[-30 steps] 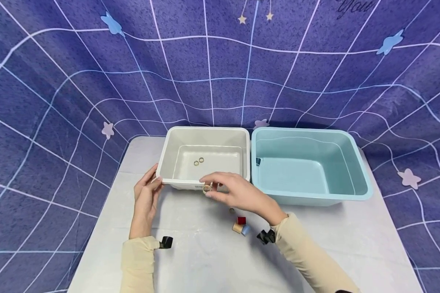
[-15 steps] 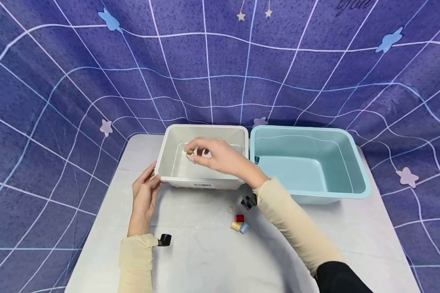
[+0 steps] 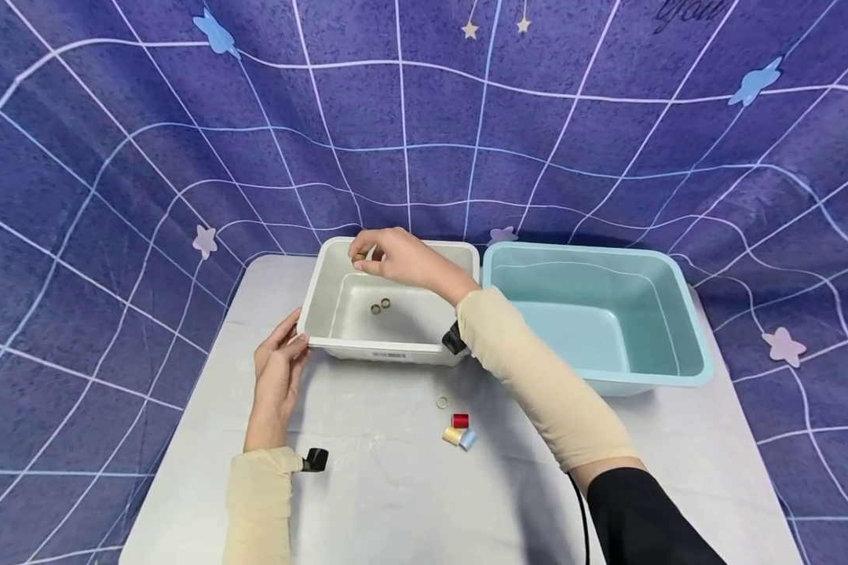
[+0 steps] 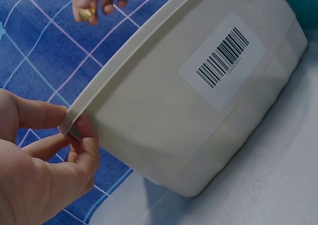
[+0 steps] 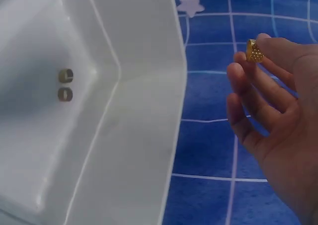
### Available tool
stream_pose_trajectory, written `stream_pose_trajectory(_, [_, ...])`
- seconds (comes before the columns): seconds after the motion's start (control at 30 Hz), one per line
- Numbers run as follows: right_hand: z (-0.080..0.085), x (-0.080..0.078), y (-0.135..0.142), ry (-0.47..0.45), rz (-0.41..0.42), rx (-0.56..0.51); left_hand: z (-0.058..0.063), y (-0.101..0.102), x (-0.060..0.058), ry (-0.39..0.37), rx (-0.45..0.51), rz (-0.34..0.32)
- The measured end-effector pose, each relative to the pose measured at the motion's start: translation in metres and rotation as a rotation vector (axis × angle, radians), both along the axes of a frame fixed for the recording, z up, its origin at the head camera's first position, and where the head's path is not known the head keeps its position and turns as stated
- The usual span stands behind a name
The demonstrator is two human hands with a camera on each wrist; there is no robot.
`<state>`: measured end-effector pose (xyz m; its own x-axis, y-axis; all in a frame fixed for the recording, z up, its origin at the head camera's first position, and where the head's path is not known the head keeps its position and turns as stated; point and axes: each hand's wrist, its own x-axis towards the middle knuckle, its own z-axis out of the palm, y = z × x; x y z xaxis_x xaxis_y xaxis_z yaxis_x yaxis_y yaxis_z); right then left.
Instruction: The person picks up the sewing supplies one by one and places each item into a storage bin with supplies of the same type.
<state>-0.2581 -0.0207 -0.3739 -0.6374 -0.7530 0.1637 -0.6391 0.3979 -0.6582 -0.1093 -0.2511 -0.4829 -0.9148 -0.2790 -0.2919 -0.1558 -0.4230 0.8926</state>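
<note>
My left hand (image 3: 277, 380) pinches the front left corner of the white bin's rim (image 3: 356, 344), thumb and fingers on either side of the lip in the left wrist view. A gold, dimpled ring thimble (image 5: 255, 51) sits between the thumb and index finger of my right hand (image 3: 403, 257). That hand hangs above the back left part of the white bin. On the bin floor lie two similar ring thimbles, a front one (image 3: 375, 308) and a back one (image 3: 385, 303), close together. Another ring (image 3: 441, 402) lies on the table in front of the bin.
A teal bin (image 3: 699, 369) stands right beside the white one. Near the ring on the white table (image 3: 374, 494) are a red thread spool (image 3: 460, 421), a yellow spool (image 3: 452, 435) and a light blue spool (image 3: 468, 439). A purple grid-patterned cloth (image 3: 424, 180) hangs behind.
My right hand has carried the ring thimble from the white bin's front edge, across the bin, to above its back left. My left hand has stayed on the rim.
</note>
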Motion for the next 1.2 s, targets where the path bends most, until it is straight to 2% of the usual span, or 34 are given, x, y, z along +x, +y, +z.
stream_pose_trajectory(0.37, [-0.029,-0.032,-0.012,-0.060,0.005,0.109,-0.001,0.001,0.002,-0.005,-0.011,-0.007])
stream_pose_trajectory(0.77, [-0.067,-0.049,-0.018,-0.120,0.022,0.178,-0.001,0.001,0.000,0.013,-0.009,-0.012])
stream_pose_trajectory(1.03, [-0.090,-0.055,-0.014,-0.065,-0.018,0.270,-0.001,0.001,0.001,0.018,-0.002,-0.007])
stream_pose_trajectory(1.2, [-0.098,-0.057,-0.010,-0.033,-0.020,0.302,-0.001,0.001,0.001,0.018,-0.006,-0.006])
